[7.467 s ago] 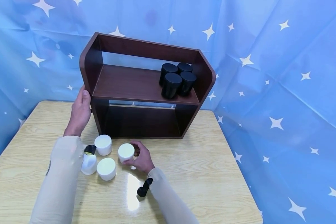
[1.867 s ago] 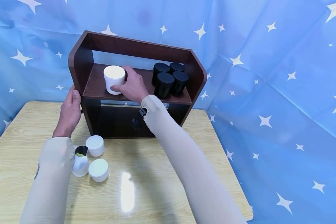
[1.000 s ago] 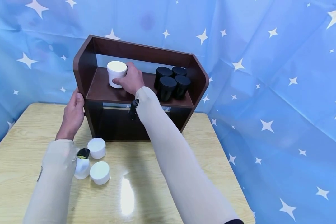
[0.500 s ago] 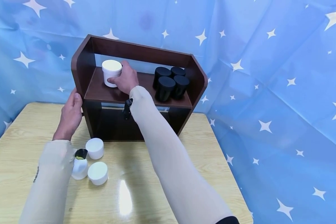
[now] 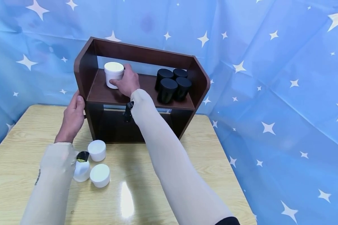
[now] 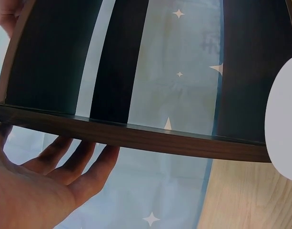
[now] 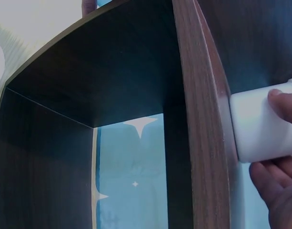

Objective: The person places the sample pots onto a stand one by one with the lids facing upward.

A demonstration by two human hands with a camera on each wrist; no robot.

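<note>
White jar (image 5: 111,76) is pinched upright by the right hand (image 5: 128,82), up on the top level of the dark brown shelf (image 5: 143,54), about 10 o'clock. Shelf's 9 o'clock side is touched by the left hand (image 5: 72,116), fingers spread. Four black jars (image 5: 169,89) are bunched at 3 o'clock; three other white jars (image 5: 100,175) are parked on the bench (image 5: 208,156), 7 o'clock.

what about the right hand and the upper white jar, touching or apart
Touching: the right wrist view shows the right hand with its thumb against the upper white jar.
</note>
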